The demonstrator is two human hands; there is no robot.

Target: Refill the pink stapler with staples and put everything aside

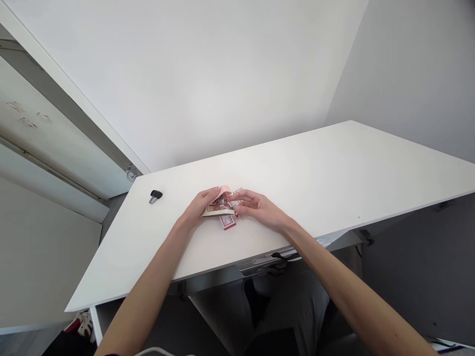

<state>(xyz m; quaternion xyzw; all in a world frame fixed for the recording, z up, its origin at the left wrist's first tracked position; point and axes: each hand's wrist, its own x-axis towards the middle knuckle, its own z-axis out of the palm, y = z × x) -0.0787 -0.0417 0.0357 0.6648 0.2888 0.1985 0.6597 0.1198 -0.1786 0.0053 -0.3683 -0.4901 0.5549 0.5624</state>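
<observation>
My left hand [202,203] is closed around the left side of a small hole punch [218,209] with a pink top, metal parts inside and a cream base. The punch is held tilted just above the table. My right hand [256,207] is at its right end, thumb and forefinger apart, the tips by the metal parts and the base's edge. I see nothing held between those fingers. Under and behind the punch lie small white boxes with red borders [227,222], partly hidden by the punch and my right hand.
A black object with metal prongs [156,196] lies on the white table [315,173] at the left. White and grey walls rise behind the table. Below its front edge are a drawer with clear plastic [267,263] and my legs.
</observation>
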